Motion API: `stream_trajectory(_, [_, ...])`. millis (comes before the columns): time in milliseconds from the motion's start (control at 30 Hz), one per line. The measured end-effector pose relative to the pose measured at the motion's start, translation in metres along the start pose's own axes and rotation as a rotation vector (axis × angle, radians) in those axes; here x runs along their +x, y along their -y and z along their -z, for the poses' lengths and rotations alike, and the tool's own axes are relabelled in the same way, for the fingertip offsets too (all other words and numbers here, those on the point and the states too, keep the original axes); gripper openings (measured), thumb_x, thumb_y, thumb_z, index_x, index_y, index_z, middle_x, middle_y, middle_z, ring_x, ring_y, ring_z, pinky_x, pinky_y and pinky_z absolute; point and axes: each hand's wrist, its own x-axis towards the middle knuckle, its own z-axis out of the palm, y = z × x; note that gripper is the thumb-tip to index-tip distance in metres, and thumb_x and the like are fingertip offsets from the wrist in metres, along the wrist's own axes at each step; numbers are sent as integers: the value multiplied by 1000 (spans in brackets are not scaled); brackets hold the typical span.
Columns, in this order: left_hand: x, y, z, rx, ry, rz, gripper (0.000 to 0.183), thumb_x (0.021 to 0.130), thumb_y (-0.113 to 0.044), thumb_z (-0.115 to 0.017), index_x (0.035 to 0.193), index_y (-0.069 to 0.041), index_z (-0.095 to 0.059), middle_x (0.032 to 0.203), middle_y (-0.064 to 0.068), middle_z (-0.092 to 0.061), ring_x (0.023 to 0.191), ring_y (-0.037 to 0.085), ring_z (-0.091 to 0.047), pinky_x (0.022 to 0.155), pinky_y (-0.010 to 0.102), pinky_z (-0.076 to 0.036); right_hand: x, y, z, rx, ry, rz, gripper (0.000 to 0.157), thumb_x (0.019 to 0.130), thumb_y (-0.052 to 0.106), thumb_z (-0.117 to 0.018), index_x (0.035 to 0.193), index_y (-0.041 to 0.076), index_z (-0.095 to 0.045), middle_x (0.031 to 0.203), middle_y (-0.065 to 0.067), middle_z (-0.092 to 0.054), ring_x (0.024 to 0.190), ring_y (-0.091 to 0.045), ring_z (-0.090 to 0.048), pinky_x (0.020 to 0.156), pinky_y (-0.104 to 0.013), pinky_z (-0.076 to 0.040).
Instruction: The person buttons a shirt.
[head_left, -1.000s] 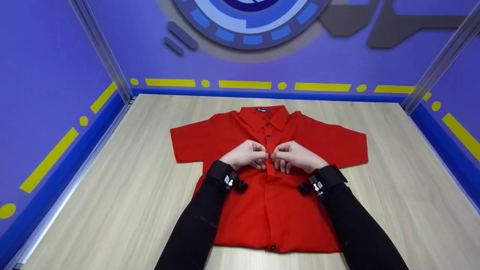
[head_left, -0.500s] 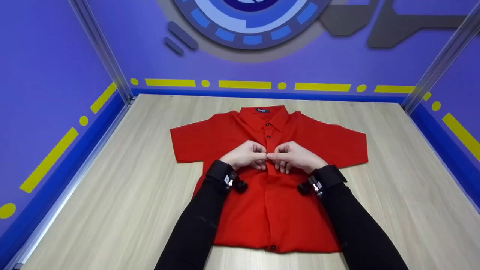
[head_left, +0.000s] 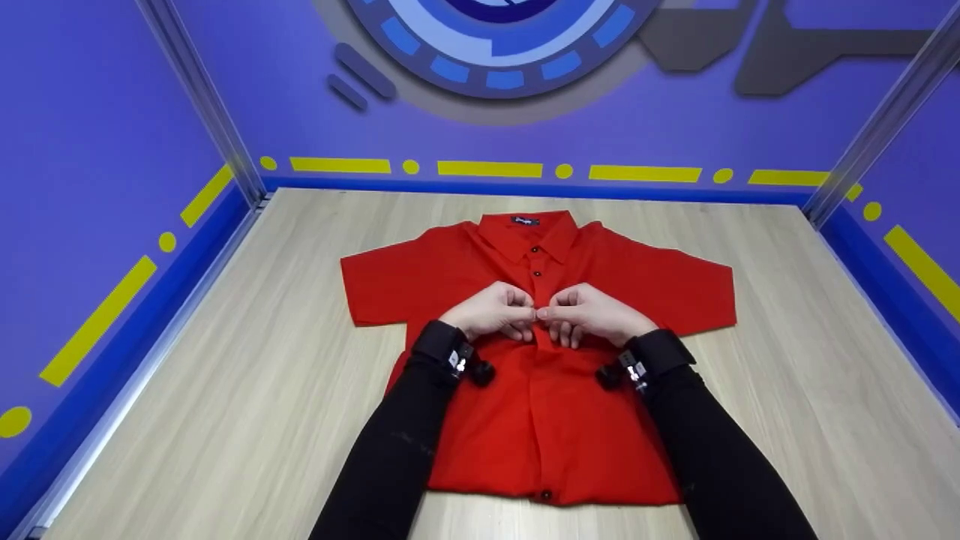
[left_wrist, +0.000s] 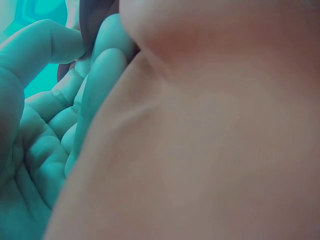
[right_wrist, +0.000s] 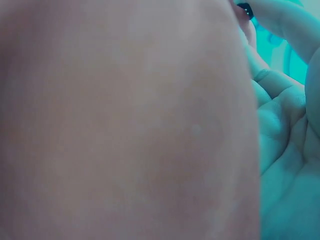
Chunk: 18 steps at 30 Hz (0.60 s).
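Observation:
A red short-sleeved shirt [head_left: 480, 420] lies front up, its collar [head_left: 504, 236] away from me. At the middle of its front, my left hand [head_left: 491, 309] pinches the placket; in the left wrist view a fold of cloth [left_wrist: 95, 22] sits between thumb and fingers. Facing it, my right hand [head_left: 596, 311] pinches a small dark button [right_wrist: 246, 10], seen by the fingertips in the right wrist view. Both thumb tips meet over the placket and hide the button in the head view. Two dark buttons [head_left: 536, 274] show above the hands.
Under the shirt is a pale wood-grain table [head_left: 225, 390]. Blue-purple panels [head_left: 510, 139] with yellow marks stand at the back and sides, joined by metal posts [head_left: 202, 90]. Another dark button [head_left: 546, 495] shows at the shirt's near edge.
A second ago the dark button showed between the thumb tips. The right thumb has since moved left against the left thumb and covers it. The shirt lies as before.

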Motion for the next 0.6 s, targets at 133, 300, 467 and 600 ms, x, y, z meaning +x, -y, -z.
stream_trajectory(133, [0, 0, 0, 6, 5, 3, 15, 93, -16, -64, 93, -1, -69, 83, 10, -71, 69, 19, -70, 67, 31, -60, 0, 0, 1, 6, 11, -6, 43, 88, 43, -69, 94, 1, -69, 75, -22, -66, 59, -21, -62, 52, -31, -55])
stream_trajectory(300, [0, 0, 0, 8, 2, 6, 14, 93, -16, -64, 92, -3, -69, 81, 10, -71, 68, 18, -70, 66, 31, -60, -1, 0, 1, 16, 24, -8, 42, 89, 41, -68, 96, -1, -68, 84, -23, -69, 60, -21, -62, 52, -30, -55])
stream_trajectory(467, [0, 0, 0, 10, 7, 5, 14, 92, -16, -65, 92, -2, -69, 82, 11, -71, 69, 19, -70, 68, 31, -60, -2, -1, 2, 35, 41, 1, 38, 92, 35, -65, 99, -2, -68, 87, -24, -69, 61, -21, -63, 53, -31, -55])
stream_trajectory(600, [0, 0, 0, 9, 9, 4, 16, 92, -17, -66, 93, -2, -69, 82, 12, -71, 70, 19, -70, 69, 32, -60, -2, -1, 3, 47, 46, 5, 34, 94, 31, -63, 99, -2, -68, 86, -24, -69, 61, -21, -63, 54, -30, -55])
